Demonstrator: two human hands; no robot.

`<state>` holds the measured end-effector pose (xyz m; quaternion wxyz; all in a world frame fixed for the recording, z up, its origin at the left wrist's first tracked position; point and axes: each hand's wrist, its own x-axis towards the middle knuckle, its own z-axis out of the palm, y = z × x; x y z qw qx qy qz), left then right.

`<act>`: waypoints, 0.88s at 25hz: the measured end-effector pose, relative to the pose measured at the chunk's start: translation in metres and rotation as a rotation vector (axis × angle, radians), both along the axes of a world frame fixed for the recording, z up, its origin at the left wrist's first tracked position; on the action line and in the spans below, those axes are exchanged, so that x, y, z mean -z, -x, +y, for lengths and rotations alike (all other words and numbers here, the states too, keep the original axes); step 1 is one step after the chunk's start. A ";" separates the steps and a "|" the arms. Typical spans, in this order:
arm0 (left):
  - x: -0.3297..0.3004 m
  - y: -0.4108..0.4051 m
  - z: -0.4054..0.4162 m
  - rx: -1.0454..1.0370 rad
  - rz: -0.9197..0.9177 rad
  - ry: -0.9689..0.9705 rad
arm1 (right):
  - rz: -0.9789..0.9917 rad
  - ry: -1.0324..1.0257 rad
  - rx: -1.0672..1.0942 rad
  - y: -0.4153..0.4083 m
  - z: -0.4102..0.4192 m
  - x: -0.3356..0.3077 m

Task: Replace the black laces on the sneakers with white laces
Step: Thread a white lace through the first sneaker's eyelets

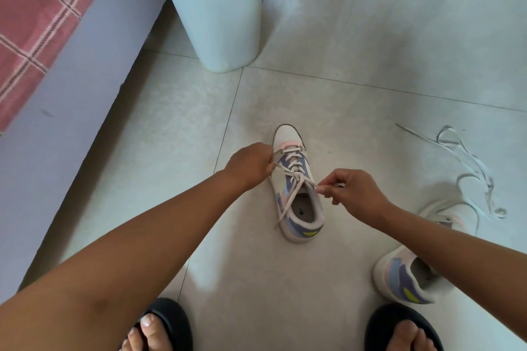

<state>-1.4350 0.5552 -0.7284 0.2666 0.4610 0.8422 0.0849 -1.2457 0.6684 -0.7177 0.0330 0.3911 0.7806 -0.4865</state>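
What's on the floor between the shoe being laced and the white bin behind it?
Nothing: in the head view, only bare tiled floor lies between the sneaker and the bin.

Soft daylight, faint shadows, wide-angle edge distortion.

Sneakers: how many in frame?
2. One sneaker stands mid-floor between the left hand and right hand, both pinching its white lace. The second sneaker sits lower right, partly hidden by the right forearm.
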 end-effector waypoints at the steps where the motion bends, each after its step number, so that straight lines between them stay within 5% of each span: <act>1: 0.002 -0.003 0.003 -0.078 -0.043 -0.054 | -0.015 0.014 -0.008 -0.001 0.000 0.000; 3: 0.002 -0.006 0.008 -0.227 -0.098 -0.104 | -0.035 0.009 -0.036 -0.002 0.001 -0.001; 7: 0.009 -0.001 0.003 -0.012 0.190 0.073 | -0.099 -0.023 -0.111 -0.003 0.004 -0.003; 12: 0.013 -0.002 0.007 -0.126 0.052 0.088 | -0.163 -0.077 -0.215 -0.004 0.003 -0.006; 16: 0.021 0.008 -0.011 0.090 0.378 0.246 | -0.165 -0.095 -0.241 -0.011 0.002 -0.006; 22: 0.027 0.013 -0.018 0.241 0.448 0.363 | -0.225 -0.146 -0.282 -0.019 0.005 -0.006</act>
